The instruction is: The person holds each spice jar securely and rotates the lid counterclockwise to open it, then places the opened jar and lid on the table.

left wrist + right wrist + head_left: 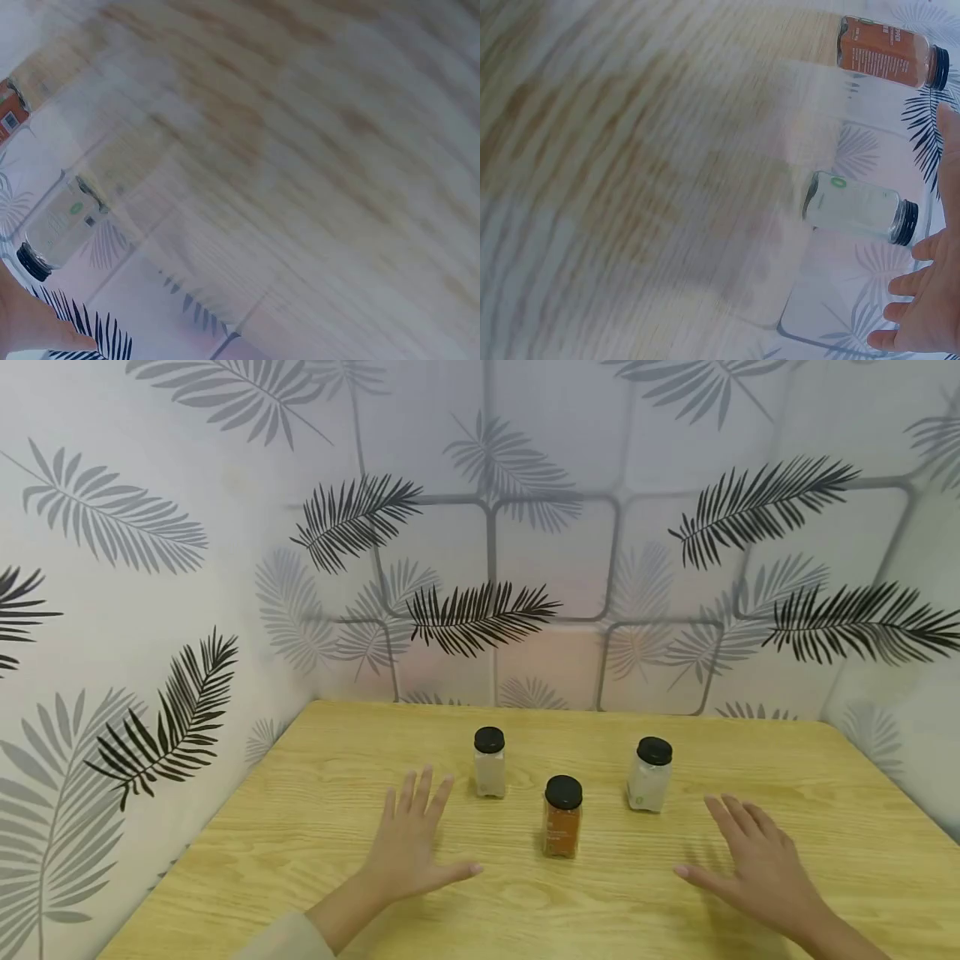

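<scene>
"How did the left hand [405,852] look?"

"Its fingers were straight and spread apart, gripping nothing, with the thumb stretched toward the person's right. A pale sleeve [288,937] showed behind its wrist."

"And the right hand [767,870]?"

"Well to the right of the other, it too gripped nothing; its fingers were relaxed, and its thumb stood apart from them, pointing left."

"What stood around them?"

"Three upright, black-lidded containers. The orange-red jar [562,828] stood between the hands, to the right of the left thumb; the right wrist view showed white lettering on it. The pale jar [491,774] stood near the left fingertips, on their right. The white jar [649,785], bearing a small green mark, stood ahead of the right thumb and left of the right fingertips."

"What lay under and beyond the hands?"

"Under them, a yellowish wood-grained table [315,793]; beyond, a pale wall [551,556] printed with black and grey leaves."
</scene>
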Demonstrator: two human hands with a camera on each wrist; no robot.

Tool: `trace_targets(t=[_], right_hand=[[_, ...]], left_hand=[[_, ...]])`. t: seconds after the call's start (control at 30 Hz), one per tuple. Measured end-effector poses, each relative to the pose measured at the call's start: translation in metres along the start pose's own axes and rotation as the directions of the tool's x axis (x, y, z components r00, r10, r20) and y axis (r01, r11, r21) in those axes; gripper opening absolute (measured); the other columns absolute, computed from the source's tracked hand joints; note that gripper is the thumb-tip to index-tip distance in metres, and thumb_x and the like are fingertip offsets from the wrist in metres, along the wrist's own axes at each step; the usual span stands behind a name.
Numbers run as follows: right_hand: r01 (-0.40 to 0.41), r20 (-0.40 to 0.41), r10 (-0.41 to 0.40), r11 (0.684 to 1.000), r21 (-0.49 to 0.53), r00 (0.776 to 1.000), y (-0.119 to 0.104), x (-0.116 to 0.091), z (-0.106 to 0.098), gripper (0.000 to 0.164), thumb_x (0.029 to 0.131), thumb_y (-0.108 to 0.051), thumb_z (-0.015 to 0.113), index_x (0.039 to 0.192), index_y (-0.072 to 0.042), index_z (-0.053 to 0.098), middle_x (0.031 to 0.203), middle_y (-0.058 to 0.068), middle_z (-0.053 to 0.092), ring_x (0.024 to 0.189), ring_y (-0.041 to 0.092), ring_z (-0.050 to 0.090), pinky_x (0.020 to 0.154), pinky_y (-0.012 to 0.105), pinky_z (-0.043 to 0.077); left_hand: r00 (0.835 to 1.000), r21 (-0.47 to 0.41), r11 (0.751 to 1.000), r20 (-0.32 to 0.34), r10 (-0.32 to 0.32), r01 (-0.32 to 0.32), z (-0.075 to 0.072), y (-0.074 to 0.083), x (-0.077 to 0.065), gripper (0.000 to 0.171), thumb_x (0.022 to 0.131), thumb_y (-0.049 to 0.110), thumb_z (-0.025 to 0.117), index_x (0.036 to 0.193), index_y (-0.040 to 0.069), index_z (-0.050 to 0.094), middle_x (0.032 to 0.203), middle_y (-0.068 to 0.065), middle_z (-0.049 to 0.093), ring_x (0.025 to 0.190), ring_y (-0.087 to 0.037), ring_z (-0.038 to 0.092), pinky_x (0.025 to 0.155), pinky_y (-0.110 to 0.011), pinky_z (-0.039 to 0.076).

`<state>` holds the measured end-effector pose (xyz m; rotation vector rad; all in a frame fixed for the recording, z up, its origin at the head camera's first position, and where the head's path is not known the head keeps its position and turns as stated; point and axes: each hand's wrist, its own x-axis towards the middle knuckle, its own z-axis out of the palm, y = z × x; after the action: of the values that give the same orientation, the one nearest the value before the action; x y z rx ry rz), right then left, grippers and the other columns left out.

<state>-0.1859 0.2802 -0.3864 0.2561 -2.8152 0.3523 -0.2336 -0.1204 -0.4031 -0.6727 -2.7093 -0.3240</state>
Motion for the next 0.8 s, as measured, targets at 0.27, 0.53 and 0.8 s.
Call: trace_targets(t=[0.27,0.53,0.8], right_hand=[[0.023,-0.022,-0.023,1.000,0.010,1.000,-0.006,0.001,0.005,0.089,0.072,-0.056,0.066,0.135,-0.001,0.036,0.132,0.028,0.039,0.114,0.049,0.038,0.075,0.070,0.035],[0.038,-0.027,-0.037,0.999,0.028,0.999,-0.013,0.003,0.007,0.087,0.072,-0.054,0.067,0.133,0.000,0.038,0.132,0.028,0.040,0.113,0.050,0.039,0.075,0.070,0.035],[0.056,-0.018,-0.055,0.998,0.040,0.998,-0.025,0.009,0.007,0.088,0.072,-0.056,0.065,0.134,0.001,0.038,0.133,0.027,0.039,0.114,0.048,0.039,0.076,0.068,0.037]], left_hand=[[1.000,-0.006,1.000,0.024,-0.001,0.001,-0.001,0.009,0.003,0.105,0.069,0.078,0.047,0.146,0.014,0.012,0.151,-0.017,0.006,0.138,-0.040,0.008,0.106,-0.062,0.014],[0.998,-0.029,1.000,0.055,-0.004,0.005,0.004,0.017,0.008,0.104,0.069,0.074,0.051,0.145,0.013,0.013,0.151,-0.017,0.009,0.138,-0.041,0.008,0.107,-0.062,0.014],[0.997,-0.050,0.999,0.078,0.019,-0.015,0.010,0.024,0.011,0.105,0.068,0.075,0.051,0.145,0.013,0.013,0.151,-0.018,0.011,0.137,-0.041,0.010,0.107,-0.061,0.016]])
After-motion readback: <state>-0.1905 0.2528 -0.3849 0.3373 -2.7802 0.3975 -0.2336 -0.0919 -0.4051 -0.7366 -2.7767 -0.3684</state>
